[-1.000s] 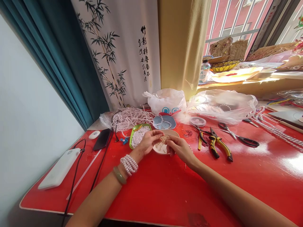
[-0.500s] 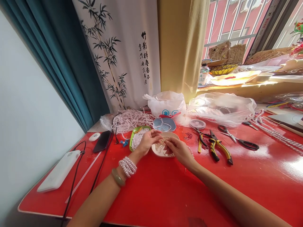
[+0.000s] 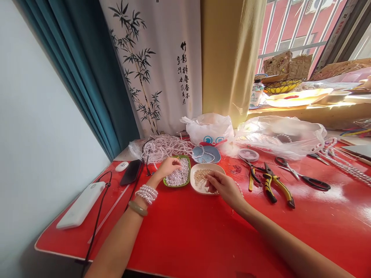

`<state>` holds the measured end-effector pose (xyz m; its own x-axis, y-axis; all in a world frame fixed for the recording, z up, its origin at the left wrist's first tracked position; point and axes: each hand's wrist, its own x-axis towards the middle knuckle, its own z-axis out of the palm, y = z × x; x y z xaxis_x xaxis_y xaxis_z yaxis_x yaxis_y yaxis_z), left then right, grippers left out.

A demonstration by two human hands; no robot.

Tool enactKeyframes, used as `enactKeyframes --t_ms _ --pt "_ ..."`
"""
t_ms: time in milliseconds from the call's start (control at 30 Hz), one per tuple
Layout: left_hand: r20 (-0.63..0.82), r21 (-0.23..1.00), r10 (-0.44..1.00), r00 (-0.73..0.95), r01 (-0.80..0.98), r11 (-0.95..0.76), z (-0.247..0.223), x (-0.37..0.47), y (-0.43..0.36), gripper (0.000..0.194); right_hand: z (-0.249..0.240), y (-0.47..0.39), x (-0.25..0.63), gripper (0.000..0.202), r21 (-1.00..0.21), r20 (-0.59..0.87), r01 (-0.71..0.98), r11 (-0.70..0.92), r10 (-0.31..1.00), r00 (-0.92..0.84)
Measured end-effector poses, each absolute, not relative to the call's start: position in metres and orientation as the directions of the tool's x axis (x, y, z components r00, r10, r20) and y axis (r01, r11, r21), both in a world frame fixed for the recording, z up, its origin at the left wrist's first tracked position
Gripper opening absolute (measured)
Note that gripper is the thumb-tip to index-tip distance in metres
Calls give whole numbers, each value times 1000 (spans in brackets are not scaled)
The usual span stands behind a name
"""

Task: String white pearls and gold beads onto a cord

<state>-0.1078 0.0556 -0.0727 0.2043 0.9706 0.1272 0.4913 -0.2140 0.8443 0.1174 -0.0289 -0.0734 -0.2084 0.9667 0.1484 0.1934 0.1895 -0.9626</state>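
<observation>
The beadwork is looking partly done, with plenty of loose material lying unstrung. A strand of pearl beads (image 3: pixel 239 188) is showing beside the right hand (image 3: pixel 209 181) and trailing down toward the worktop (image 3: pixel 188 227); whether its end is running into that hand's grip is hidden. The right fingers are pressing together in a pinch over the cream dish (image 3: pixel 198 187), though anything between them is too small to make out. The left hand (image 3: pixel 171 166) is hovering over the green dish (image 3: pixel 189 173), its fingers curling above the loose pearls (image 3: pixel 178 175); I cannot tell whether they are meeting or pinching a bead. Those pearls are filling most of the green dish, and small gold beads (image 3: pixel 202 175) are lying scattered in the cream one, so both supplies are appearing far from used up. Behind them, a heap of strung pearls (image 3: pixel 171 144) is spreading over the back of the worktop, and a looped string is resting in the blue dish (image 3: pixel 211 150). The yellow-handled pliers (image 3: pixel 269 189) and the scissors (image 3: pixel 307 179) are lying well apart from both hands, unheld.
</observation>
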Motion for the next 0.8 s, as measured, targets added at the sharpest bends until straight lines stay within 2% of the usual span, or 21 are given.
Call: enactKeyframes --t_ms 100,333,500,633,800 --pt "169 779 960 221 567 -268 -75 -109 56 8 -72 -29 117 25 -968 140 174 178 967 -211" --pt "160 652 956 247 701 -290 -74 -96 46 10 -68 -31 115 26 -969 126 182 165 970 -208" --pt "165 638 961 221 719 -275 -74 -88 41 9 -68 -32 116 27 -962 143 199 184 968 -204" --pt "211 717 958 193 636 -286 -75 -86 43 6 -69 -32 116 27 -962 151 192 192 966 -208" --pt "160 935 978 132 298 -193 -71 -84 45 12 -67 -32 116 28 -958 156 204 200 965 -211"
